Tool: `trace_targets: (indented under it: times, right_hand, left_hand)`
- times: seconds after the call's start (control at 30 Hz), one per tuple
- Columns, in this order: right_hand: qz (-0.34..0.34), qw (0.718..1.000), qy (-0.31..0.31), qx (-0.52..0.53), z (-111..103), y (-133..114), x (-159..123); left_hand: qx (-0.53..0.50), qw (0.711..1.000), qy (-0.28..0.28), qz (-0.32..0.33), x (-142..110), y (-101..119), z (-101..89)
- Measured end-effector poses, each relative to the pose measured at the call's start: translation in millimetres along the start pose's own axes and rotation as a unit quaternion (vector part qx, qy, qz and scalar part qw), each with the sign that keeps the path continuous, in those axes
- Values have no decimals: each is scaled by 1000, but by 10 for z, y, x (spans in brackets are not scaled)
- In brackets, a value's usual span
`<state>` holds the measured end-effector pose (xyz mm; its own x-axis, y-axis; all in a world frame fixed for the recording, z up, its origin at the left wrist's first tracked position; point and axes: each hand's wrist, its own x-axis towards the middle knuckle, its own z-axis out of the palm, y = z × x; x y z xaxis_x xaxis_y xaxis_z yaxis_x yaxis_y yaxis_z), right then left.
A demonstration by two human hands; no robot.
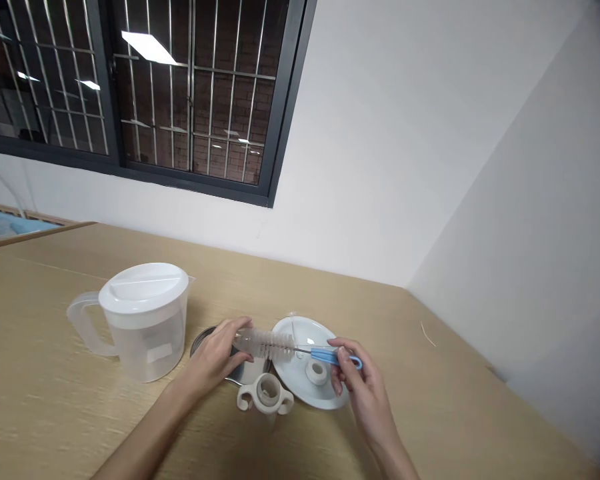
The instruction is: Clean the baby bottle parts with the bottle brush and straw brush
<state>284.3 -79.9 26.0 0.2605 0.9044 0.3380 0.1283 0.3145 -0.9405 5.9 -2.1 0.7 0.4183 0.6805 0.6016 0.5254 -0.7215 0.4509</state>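
Note:
A bottle brush [275,345] with clear-white bristles, a thin wire stem and a blue loop handle lies level between my two hands. My right hand [363,380] pinches the blue handle between thumb and fingers. At the other end, my left hand [223,350] has its thumb and fingers curled around the bristle tip. Something clear surrounds that tip, but I cannot make out what it is. Below the brush stands a cream-coloured holder [269,390] with a round opening and two curled side hooks. Behind the brush sits a white oval dish [305,393], bearing a small white ring [318,371].
A translucent lidded pitcher [147,333] stands left, its handle pointing left. A shiny metal plate [247,373] lies partly under my left hand. A thin pale strip [428,335] rests on the wooden table [405,400] at right. A barred window and white walls rise behind.

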Motion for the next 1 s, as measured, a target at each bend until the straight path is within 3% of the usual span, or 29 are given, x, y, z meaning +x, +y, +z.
trace_targets:
  times: [0.2,0.53,0.67,0.83,1.0]
  right_hand:
    - [-9,997,-68,19,-53,2,-26]
    - [11,999,12,35,-88,169,35]
    - [19,1000,21,-1,-81,154,24]
    - [-24,998,25,-61,-13,25,-16]
    - [-39,999,-4,-37,26,-73,-50]
  left_hand:
    - [-6,1000,-6,-10,-16,-20,-8]
    - [-9,1000,-13,0,-6,82,-7]
    - [-8,1000,-11,-1,-9,63,3]
    - [-6,1000,-21,-1,-10,33,14]
    - [-3,1000,-20,-5,1,38,-4]
